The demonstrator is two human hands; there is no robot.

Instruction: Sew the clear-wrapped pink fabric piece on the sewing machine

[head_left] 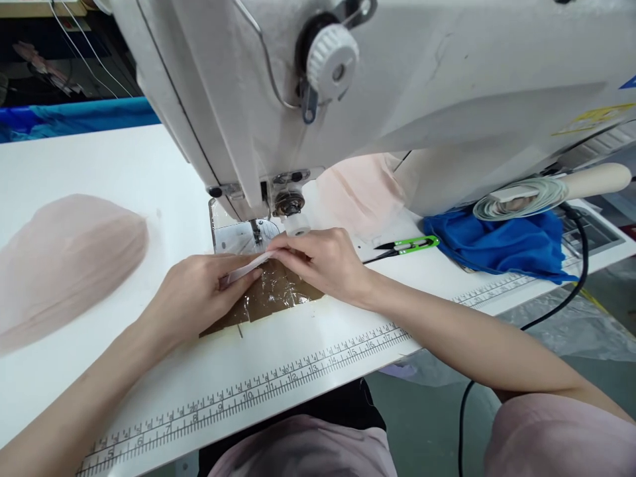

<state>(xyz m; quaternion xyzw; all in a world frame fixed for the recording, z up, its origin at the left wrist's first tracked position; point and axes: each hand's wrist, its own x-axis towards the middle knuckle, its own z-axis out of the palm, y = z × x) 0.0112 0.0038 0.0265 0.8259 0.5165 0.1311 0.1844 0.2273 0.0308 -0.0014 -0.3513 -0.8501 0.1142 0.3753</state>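
Note:
Between my two hands is a narrow folded strip of pale pink fabric [247,268], just in front of the sewing machine's presser foot [256,230]. My left hand [199,288] pinches its left end between thumb and fingers. The fingertips of my right hand [325,265] close on the other end, close to the needle area. Under both hands lies a brown patch covered in shiny clear tape [278,288]. The white sewing machine head [238,119] hangs over the work, and its needle tip is hard to make out.
Sheer pink fabric pieces [74,265] lie at left, with another pale pink piece [365,189] behind my right hand. Green thread snips [410,245] and a blue cloth [497,238] are at right. A printed ruler [248,397] follows the table's front edge; a black cable [579,265] hangs off the right.

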